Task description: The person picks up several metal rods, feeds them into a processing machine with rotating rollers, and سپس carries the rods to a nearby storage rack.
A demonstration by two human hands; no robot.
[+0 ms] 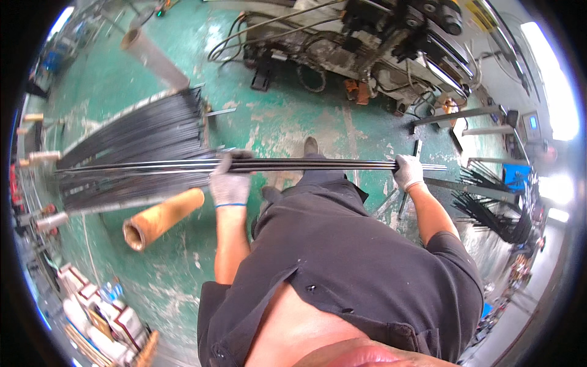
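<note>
Across the front of my body runs a small bundle of long, thin dark bars (312, 164), held roughly level in both hands. My left hand (230, 181), in a pale work glove with dark fingers, grips the bundle left of my legs. On the other side my right hand (408, 172), gloved too, is closed around the bars near their right end, and short tips stick out past it. Their far left ends reach over a wide stack of similar dark bars (151, 130), so I cannot tell whether they touch it.
A brown cardboard tube (163, 219) and a paler wrapped roll (156, 59) lie by the stack. Ahead stands a machine (330, 55) with hoses and cables. To the right, more dark bars (490, 211) rest at a metal frame (481, 187). Boxes (103, 312) sit behind left.
</note>
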